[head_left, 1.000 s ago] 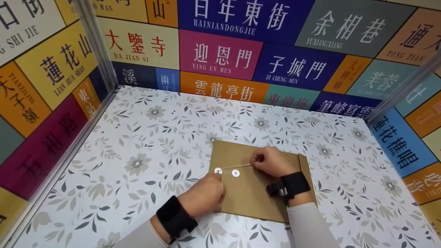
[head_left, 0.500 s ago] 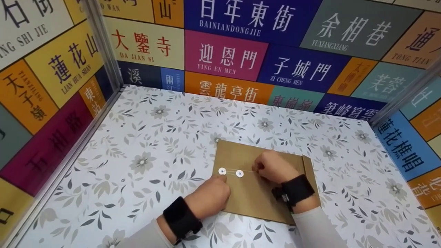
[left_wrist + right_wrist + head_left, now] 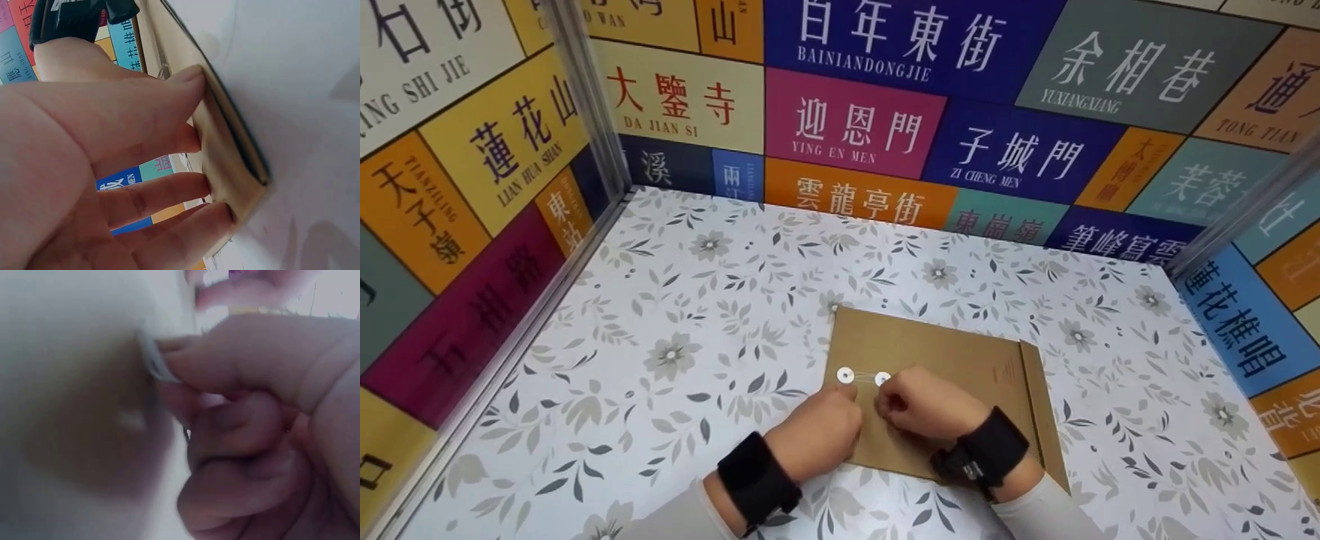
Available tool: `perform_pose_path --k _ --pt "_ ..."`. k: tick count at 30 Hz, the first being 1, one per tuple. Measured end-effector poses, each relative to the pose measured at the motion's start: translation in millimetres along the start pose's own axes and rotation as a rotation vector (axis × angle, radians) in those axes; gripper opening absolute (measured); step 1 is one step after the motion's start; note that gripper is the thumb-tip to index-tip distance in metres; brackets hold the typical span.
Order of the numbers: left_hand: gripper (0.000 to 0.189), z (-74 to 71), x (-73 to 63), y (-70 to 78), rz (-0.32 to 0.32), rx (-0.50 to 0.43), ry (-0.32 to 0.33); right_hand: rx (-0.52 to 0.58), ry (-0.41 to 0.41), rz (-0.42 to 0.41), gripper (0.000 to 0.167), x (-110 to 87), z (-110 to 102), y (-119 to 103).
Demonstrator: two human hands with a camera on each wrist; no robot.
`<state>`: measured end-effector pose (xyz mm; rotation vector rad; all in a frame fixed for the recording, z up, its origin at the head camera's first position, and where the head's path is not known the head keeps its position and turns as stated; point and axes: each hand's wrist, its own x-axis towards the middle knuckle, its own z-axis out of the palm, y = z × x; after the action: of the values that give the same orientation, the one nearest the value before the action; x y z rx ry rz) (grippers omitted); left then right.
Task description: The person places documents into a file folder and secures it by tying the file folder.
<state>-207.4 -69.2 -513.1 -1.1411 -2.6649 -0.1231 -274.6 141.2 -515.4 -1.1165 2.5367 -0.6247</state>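
A brown kraft string-tie envelope (image 3: pixel 937 341) lies on the patterned surface. Near its left edge is one white button disc (image 3: pixel 845 375); a second disc (image 3: pixel 880 377) is partly covered by my right hand (image 3: pixel 930 401). Thin string (image 3: pixel 863 374) runs between the discs. My left hand (image 3: pixel 819 431) grips the envelope's left edge, thumb on one side and fingers on the other in the left wrist view. My right hand's fingers are curled and pinch the string's end beside a white disc (image 3: pixel 154 360); the string itself is mostly hidden there, and that view is blurred.
The white table (image 3: pixel 675 300) has a leaf and flower print. Colourful panels with Chinese lettering (image 3: pixel 855 120) stand at the back and both sides. A folded flap (image 3: pixel 1042 412) runs along the envelope's right edge.
My right hand has moved left and nearer, from the envelope's middle to the right-hand disc, bringing the string with it. The left hand keeps its grip on the edge.
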Motion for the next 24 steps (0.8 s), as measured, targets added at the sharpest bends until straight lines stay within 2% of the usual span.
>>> perform_pose_path --k 5,8,15,17,20,24 --pt "0.017 0.9 0.1 -0.7 -0.007 -0.036 0.002 0.048 0.044 -0.045 0.020 3.2 15.9 -8.5" --pt "0.018 1.8 -0.1 -1.3 -0.023 -0.083 -0.002 0.080 0.058 -0.039 0.020 2.4 18.2 -8.7" --pt "0.017 -0.2 0.5 -3.8 -0.038 -0.120 -0.049 0.213 -0.023 0.024 0.013 -4.8 0.2 -6.1" --pt "0.018 -0.1 0.5 -4.9 -0.040 -0.124 -0.046 0.222 -0.018 0.024 0.013 -6.7 -7.1 -4.1" --pt "0.020 0.2 0.1 -5.1 -0.044 -0.119 -0.026 0.140 0.062 0.023 0.016 -9.3 -17.5 1.2" --pt "0.020 1.7 0.6 -0.5 -0.055 -0.128 -0.034 -0.036 0.257 0.024 0.016 -11.6 -27.0 10.9"
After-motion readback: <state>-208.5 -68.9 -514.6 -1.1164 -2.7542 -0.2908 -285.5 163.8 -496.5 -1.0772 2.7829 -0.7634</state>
